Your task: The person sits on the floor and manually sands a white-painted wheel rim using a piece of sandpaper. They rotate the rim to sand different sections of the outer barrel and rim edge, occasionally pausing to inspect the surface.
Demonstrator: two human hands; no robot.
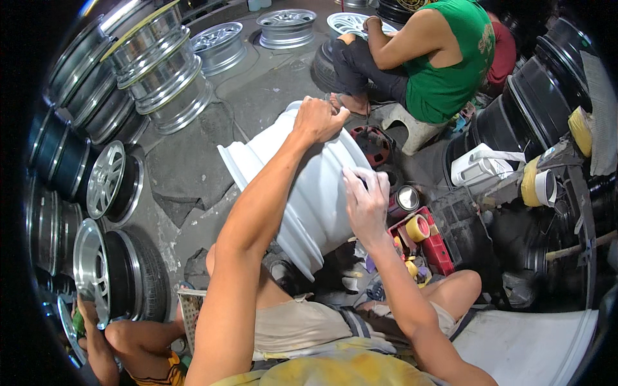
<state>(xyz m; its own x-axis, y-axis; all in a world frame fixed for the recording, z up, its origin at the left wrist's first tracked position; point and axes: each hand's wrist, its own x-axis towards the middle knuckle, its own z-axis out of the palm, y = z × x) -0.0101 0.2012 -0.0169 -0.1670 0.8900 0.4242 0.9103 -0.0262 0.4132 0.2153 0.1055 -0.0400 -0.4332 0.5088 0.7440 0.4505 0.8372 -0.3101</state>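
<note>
A pale grey-white wheel rim (328, 186) is tilted on its side in front of my lap, its barrel facing up. My left hand (317, 120) reaches across it, fingers curled over the far edge with the fingertips out of sight. My right hand (368, 202) is dusted white and grips the rim's right edge with bent fingers; the thumb side is partly hidden. Just beyond my right hand stand an open can (405, 198) and a red tray (439, 248) holding tape rolls and small items.
Silver wheels (158, 71) are stacked at the left, black ones (541, 90) at the right. A person in a green top (444, 61) sits ahead on a stool (412, 128), working on another wheel. Another person's hand (87, 312) is at lower left. A white jug (479, 166) stands right.
</note>
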